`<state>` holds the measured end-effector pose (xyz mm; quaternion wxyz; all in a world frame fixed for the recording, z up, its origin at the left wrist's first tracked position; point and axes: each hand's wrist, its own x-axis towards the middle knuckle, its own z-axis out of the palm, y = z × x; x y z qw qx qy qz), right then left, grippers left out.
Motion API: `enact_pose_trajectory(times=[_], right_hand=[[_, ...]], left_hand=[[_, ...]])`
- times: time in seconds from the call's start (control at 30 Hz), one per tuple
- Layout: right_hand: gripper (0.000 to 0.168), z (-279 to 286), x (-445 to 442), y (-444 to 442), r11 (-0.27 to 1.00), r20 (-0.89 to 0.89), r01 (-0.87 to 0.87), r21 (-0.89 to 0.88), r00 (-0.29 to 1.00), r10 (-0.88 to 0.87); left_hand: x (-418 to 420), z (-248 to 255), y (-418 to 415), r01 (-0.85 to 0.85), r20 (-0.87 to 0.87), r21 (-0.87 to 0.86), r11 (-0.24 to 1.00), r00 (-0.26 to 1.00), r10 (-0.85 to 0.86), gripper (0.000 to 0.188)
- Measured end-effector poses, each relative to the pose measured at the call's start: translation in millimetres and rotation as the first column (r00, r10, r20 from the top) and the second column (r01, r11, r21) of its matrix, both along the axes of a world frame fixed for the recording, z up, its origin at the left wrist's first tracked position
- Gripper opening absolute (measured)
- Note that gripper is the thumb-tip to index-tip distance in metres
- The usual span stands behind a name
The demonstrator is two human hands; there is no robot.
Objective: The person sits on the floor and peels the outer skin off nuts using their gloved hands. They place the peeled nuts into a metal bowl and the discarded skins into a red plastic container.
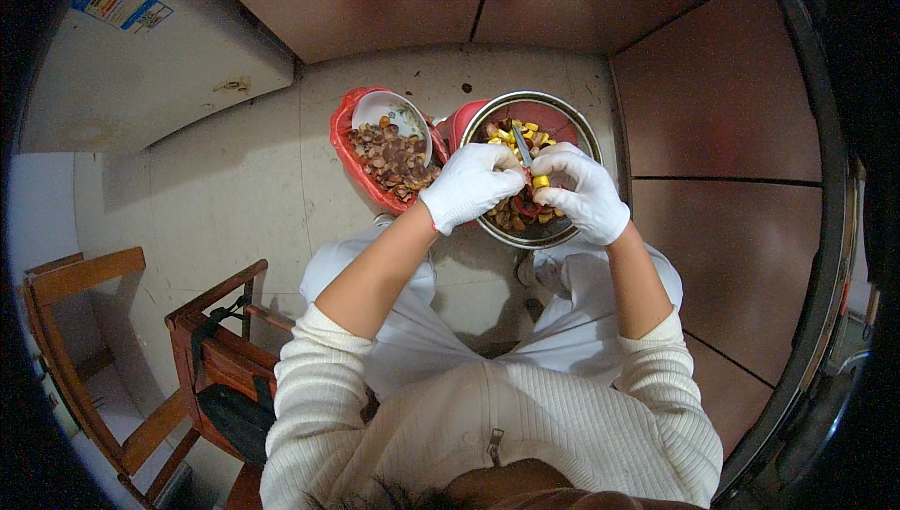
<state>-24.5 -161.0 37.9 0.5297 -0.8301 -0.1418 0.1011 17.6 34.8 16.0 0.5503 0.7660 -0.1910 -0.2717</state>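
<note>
My right hand (pixel 580 190), in a white knit glove, pinches a yellow peeled chestnut (pixel 540 181) between thumb and fingers. My left hand (pixel 474 183), gloved the same way, has its thumb and fingertips drawn together close beside it. A pointed metal blade (pixel 521 144) shows between the hands; whether my left fingers grip it is unclear. Below both hands is a round steel-rimmed basin (pixel 596 132) holding yellow peeled nuts (pixel 524 132) and brown pieces. Something red and curved (pixel 526 205) shows among them, partly hidden.
A red plastic bag (pixel 342 141) of brown shells (pixel 397 162) stands left of the basin, with a white floral bowl (pixel 373 108) tilted inside. Brown panels (pixel 717 88) border the tiled floor (pixel 232 208). A white appliance (pixel 169 53) and wooden chairs (pixel 197 341) are at left.
</note>
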Motion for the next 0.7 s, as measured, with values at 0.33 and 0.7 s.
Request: enact_pose_trajectory(times=[0.33, 0.7], right_hand=[[0.025, -6, -7, 8, 0.898, -0.393, 0.312, 0.309, 0.902, -0.178], [0.023, -3, -8, 11, 0.882, -0.458, 0.269, 0.387, 0.886, -0.069]], left_hand=[[-3, 25, -1, -0.019, -0.428, -0.142, 0.990, 0.903, -0.043, 0.027], [-6, 12, -3, 0.031, -0.411, -0.340, 0.940, 0.894, -0.178, 0.026]])
